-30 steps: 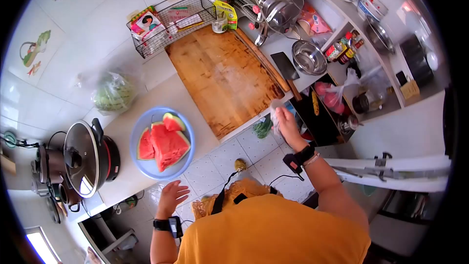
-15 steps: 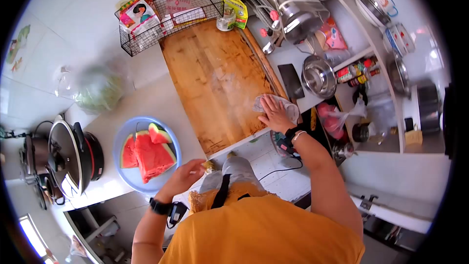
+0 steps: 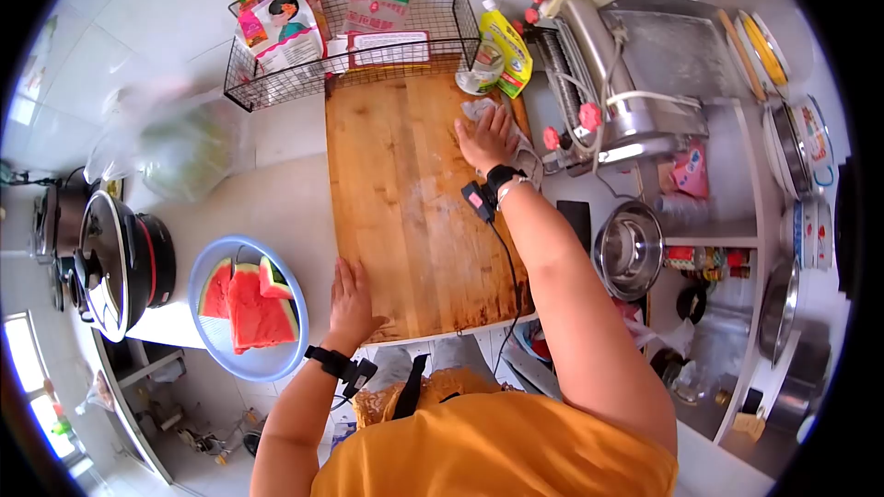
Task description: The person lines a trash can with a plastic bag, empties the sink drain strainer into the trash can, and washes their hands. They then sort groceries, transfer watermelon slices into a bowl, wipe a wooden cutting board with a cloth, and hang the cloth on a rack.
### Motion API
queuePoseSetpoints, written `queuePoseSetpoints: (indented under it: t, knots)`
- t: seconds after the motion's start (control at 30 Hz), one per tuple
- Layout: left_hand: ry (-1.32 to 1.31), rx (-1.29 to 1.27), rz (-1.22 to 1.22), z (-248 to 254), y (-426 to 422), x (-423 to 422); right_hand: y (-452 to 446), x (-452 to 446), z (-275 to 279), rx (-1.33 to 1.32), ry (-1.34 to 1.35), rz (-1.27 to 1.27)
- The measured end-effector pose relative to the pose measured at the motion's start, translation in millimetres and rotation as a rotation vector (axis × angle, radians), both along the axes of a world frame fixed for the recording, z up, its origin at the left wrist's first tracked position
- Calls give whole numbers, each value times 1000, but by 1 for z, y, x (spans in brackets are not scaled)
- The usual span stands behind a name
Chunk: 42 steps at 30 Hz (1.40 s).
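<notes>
A large wooden cutting board [image 3: 405, 193] lies on the counter in front of me. My right hand [image 3: 488, 140] is at its far right part, pressing down on a pale, crumpled cloth [image 3: 527, 164] with fingers stretched over it. Part of the cloth is hidden beneath that hand. At the near left corner of the board, my left hand [image 3: 352, 302] rests flat, fingers extended and holding nothing. Left of it stands a blue plastic basin [image 3: 296, 350] with cut pieces of red watermelon [image 3: 262, 313].
A black wire basket [image 3: 442, 46] with packets stands behind the board, beside a glass jar [image 3: 479, 74] and a yellow pouch [image 3: 505, 51]. To the right are a metal machine [image 3: 589, 46] and a steel bowl [image 3: 630, 248]. A bagged green vegetable [image 3: 184, 152] and a lidded pot [image 3: 110, 262] sit left.
My right hand has slid the cloth from the board's near right side to its far right. My left hand has moved from over the counter's front edge onto the board's corner.
</notes>
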State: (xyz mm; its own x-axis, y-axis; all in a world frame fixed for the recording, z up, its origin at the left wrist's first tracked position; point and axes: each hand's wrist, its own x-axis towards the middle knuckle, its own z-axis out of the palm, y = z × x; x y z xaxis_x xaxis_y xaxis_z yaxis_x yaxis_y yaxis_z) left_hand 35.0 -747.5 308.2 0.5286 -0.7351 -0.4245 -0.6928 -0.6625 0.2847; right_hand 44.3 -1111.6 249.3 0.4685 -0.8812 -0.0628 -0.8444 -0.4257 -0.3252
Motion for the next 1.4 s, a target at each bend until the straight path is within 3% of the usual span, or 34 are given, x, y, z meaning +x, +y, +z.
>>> queuePoseSetpoints:
  t: [0.1,0.17,0.27,0.33,0.43,0.57,0.63,0.73,0.8,0.9,0.93,1.07,1.1,1.17,1.23,1.4]
  knots:
    - [-52,49,-21,-6,2,-4,7,-6,8,27,-7,108]
    - [-85,39,-9,-8,1,-3,0,-35,-5,29,-109,507]
    - [-80,16,13,-14,5,-5,6,-64,-3,1,-195,700]
    - [-239,-48,-18,-26,8,-6,19,-56,-6,-270,-60,688]
    - [-151,-61,16,-21,10,-5,33,3,-13,-280,-75,661]
    - [-92,-114,75,-15,11,-2,31,94,-23,-210,-51,338]
    - [-186,-132,65,-22,11,-3,20,132,-9,-79,21,217]
    - [-184,-70,67,-19,11,-2,27,170,3,-37,74,221]
    - [-231,-64,60,-24,12,-2,38,186,4,122,91,385]
    - [-218,-88,78,-23,14,-4,48,197,-10,-3,113,534]
    - [-213,-98,87,-22,14,-4,46,199,-8,24,77,730]
    - [-267,-73,80,-24,13,-5,54,210,-17,-34,-8,917]
    - [-271,-71,77,-24,14,-6,61,202,-20,-34,-13,915]
    - [-228,-94,105,-22,14,-5,89,171,-25,-85,-94,1218]
    - [-249,-85,86,-26,14,-6,130,116,-11,-116,-48,1294]
    - [-260,-87,82,-25,16,-5,170,27,21,125,-33,1457]
